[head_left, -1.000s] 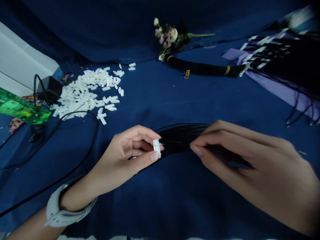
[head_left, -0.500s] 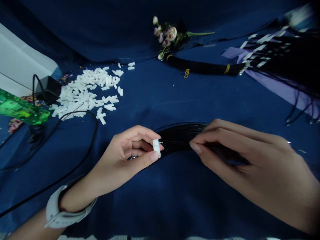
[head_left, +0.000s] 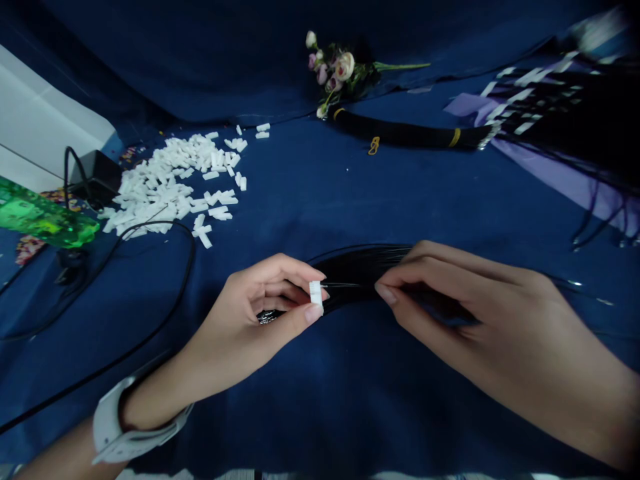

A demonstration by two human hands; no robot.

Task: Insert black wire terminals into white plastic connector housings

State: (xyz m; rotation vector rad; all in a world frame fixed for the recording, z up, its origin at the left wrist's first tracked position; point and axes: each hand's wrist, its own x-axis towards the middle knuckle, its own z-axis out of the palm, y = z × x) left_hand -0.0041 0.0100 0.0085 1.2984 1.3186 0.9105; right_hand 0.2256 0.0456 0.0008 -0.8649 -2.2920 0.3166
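Note:
Between thumb and fingertips, my left hand (head_left: 273, 303) pinches a small white connector housing (head_left: 316, 297). My right hand (head_left: 470, 313) is closed in a pinch on a thin black wire (head_left: 350, 285), whose end reaches the upper part of the housing. Whether that end sits inside the housing or only touches it, I cannot tell. Beneath both hands lies a loose bundle of black wires (head_left: 357, 260), with shiny metal ends (head_left: 270, 317) showing under my left fingers.
White housings (head_left: 170, 173) lie heaped at the left, near a green bottle (head_left: 45, 217) and black cable (head_left: 187, 267). Behind are artificial flowers (head_left: 343, 67), a banded wire bundle (head_left: 400, 130) and a rubber band (head_left: 373, 145). Wires with white housings (head_left: 530, 107) rest on purple material at the right.
My left hand and the housing have shifted slightly right. My right hand has moved a little left along with the wire, so the two hands are slightly closer.

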